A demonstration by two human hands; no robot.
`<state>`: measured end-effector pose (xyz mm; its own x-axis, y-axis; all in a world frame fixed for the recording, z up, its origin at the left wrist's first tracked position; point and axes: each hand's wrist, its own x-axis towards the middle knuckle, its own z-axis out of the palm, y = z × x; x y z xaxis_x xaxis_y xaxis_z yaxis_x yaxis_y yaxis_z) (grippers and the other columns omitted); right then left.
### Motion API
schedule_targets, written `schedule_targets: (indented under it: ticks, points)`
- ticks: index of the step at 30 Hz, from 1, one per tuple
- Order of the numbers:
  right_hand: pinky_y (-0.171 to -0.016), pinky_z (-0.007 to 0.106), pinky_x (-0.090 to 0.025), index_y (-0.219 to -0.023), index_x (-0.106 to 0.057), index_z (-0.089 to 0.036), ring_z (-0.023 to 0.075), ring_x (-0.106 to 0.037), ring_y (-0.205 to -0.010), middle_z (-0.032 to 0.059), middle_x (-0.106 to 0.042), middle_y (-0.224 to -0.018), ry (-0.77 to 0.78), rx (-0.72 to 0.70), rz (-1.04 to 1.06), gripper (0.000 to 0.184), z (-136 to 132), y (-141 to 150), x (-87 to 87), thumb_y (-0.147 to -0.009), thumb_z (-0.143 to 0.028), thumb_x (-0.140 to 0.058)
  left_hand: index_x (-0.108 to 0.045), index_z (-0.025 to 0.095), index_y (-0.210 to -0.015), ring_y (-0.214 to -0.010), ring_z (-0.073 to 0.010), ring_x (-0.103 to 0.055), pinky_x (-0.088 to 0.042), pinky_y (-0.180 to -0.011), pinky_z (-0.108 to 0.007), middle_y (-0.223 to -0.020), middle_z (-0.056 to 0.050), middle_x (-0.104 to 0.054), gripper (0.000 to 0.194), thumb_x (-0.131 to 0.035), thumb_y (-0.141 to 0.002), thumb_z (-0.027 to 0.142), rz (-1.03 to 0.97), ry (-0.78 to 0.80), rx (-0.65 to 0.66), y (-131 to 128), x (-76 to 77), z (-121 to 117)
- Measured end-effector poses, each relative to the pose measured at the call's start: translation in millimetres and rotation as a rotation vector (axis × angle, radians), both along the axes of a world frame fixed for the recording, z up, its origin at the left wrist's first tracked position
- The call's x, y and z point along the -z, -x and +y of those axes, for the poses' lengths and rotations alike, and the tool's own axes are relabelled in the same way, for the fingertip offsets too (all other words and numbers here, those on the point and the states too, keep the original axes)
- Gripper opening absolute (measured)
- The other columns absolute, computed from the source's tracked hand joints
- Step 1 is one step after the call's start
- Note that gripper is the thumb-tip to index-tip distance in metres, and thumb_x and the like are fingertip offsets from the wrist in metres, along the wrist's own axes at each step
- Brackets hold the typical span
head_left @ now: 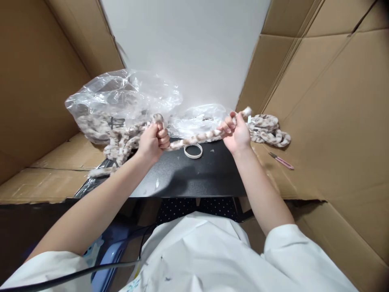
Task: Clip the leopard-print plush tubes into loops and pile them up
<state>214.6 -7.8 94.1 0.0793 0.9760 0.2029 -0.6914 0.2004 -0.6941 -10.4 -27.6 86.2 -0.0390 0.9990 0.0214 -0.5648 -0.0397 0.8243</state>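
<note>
A fuzzy beige and white cord (194, 140) stretches between my two hands above a black table (182, 174). My left hand (153, 140) is a closed fist around the cord, a loop of it poking out above the fingers. My right hand (235, 129) is closed on the cord too, with its end sticking up past the fingers. More of this cord lies heaped at the left (117, 144) and in a pile at the right (269, 129).
A crumpled clear plastic bag (121, 95) sits at the back left of the table. A white ring (193, 151) lies on the table under the cord. Pink snips (281, 160) rest on cardboard at the right. Cardboard walls (328, 101) enclose both sides.
</note>
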Motion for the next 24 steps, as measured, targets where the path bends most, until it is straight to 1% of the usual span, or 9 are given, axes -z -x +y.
schedule_targets:
  ticks: [2, 5, 8, 10, 12, 16, 19, 22, 24]
  points:
    - [-0.043, 0.017, -0.037, -0.077, -0.044, -0.023, 0.006, -0.023, -0.036, -0.0115, -0.023, -0.049, 0.056, 0.06, 0.01, 0.034, 6.1, -3.6, 13.4, -0.099, -0.047, -0.038, -0.033, 0.018, -0.061, -0.032, -0.0048, -0.016, -0.012, -0.035, -0.016, -0.046, 0.009, -0.02, 0.033, -0.041, -0.093, 0.017, 0.036, 0.105, 0.083, 0.5, 25.5, 10.0]
    - [-0.037, 0.015, -0.026, -0.08, -0.043, -0.023, 0.0052, -0.02, -0.035, -0.0119, -0.027, -0.049, 0.137, 0.11, -0.003, 0.036, 3.9, -2.8, 39.4, -0.094, -0.056, -0.043, -0.031, 0.019, -0.057, -0.035, -0.0055, -0.023, -0.02, -0.035, -0.017, -0.048, 0.007, -0.024, 0.039, -0.041, -0.094, 0.028, 0.138, 0.314, 0.388, -5.8, 58.4, 8.5]
    - [-0.035, 0.015, -0.018, -0.085, -0.046, -0.023, 0.0044, -0.02, -0.035, -0.0111, -0.035, -0.052, 0.154, 0.053, -0.092, 0.038, -12.8, 3.0, 67.0, -0.09, -0.061, -0.047, -0.042, 0.017, -0.061, -0.043, -0.008, -0.037, -0.036, -0.042, -0.019, -0.053, 0.005, -0.035, 0.044, -0.051, -0.089, 0.05, 0.173, 0.259, 0.631, -18.3, 80.1, -5.5]
    - [-0.035, 0.016, -0.017, -0.085, -0.048, -0.023, 0.0037, -0.02, -0.035, -0.0108, -0.037, -0.052, 0.136, -0.031, -0.198, 0.04, -26.6, 6.6, 83.5, -0.085, -0.062, -0.052, -0.048, 0.016, -0.062, -0.052, -0.0097, -0.046, -0.044, -0.051, -0.021, -0.058, 0.002, -0.045, 0.045, -0.064, -0.08, 0.054, 0.256, 0.166, 0.623, -25.9, 88.6, -13.6]
    - [-0.036, 0.016, -0.017, -0.081, -0.049, -0.022, 0.0036, -0.021, -0.036, -0.0108, -0.036, -0.05, 0.129, -0.131, -0.345, 0.044, -38.0, 8.4, 97.4, -0.079, -0.064, -0.059, -0.057, 0.014, -0.067, -0.06, -0.0105, -0.052, -0.047, -0.058, -0.021, -0.066, -0.001, -0.054, 0.042, -0.072, -0.072, 0.053, 0.359, 0.092, 0.54, -30.1, 93.6, -17.5]
    - [-0.039, 0.02, -0.018, -0.075, -0.054, -0.019, 0.0048, -0.024, -0.039, -0.0093, -0.035, -0.048, 0.103, -0.268, -0.679, 0.047, -48.4, 8.2, 117.0, -0.076, -0.066, -0.06, -0.067, 0.014, -0.076, -0.06, -0.0094, -0.05, -0.041, -0.056, -0.02, -0.067, -0.001, -0.058, 0.041, -0.072, -0.072, 0.054, 0.554, -0.03, 0.442, -29.0, 96.4, -17.1]
    - [-0.043, 0.022, -0.023, -0.074, -0.058, -0.019, 0.0074, -0.031, -0.043, -0.0063, -0.04, -0.051, 0.023, -0.158, -0.87, 0.044, -50.8, 7.6, 123.4, -0.082, -0.062, -0.054, -0.067, 0.015, -0.079, -0.06, -0.009, -0.051, -0.041, -0.057, -0.02, -0.067, 0.0, -0.059, 0.036, -0.071, -0.075, 0.05, 0.622, -0.102, 0.42, -27.4, 94.9, -16.3]
    - [-0.049, 0.024, -0.028, -0.072, -0.059, -0.019, 0.0098, -0.038, -0.049, -0.004, -0.045, -0.054, -0.062, -0.006, -1.014, 0.04, -53.8, 6.8, 122.6, -0.088, -0.055, -0.049, -0.069, 0.016, -0.1, -0.072, -0.012, -0.058, -0.047, -0.068, -0.022, -0.079, -0.002, -0.066, 0.042, -0.075, -0.071, 0.047, 0.553, -0.127, 0.417, -29.1, 93.9, -16.5]
    - [-0.053, 0.025, -0.03, -0.07, -0.059, -0.019, 0.0111, -0.041, -0.052, -0.0034, -0.046, -0.055, -0.101, 0.062, -1.076, 0.038, -56.0, 6.0, 120.2, -0.089, -0.05, -0.048, -0.069, 0.017, -0.104, -0.075, -0.0132, -0.06, -0.049, -0.072, -0.024, -0.087, -0.004, -0.068, 0.045, -0.075, -0.071, 0.047, 0.527, -0.123, 0.419, -30.9, 94.5, -16.5]
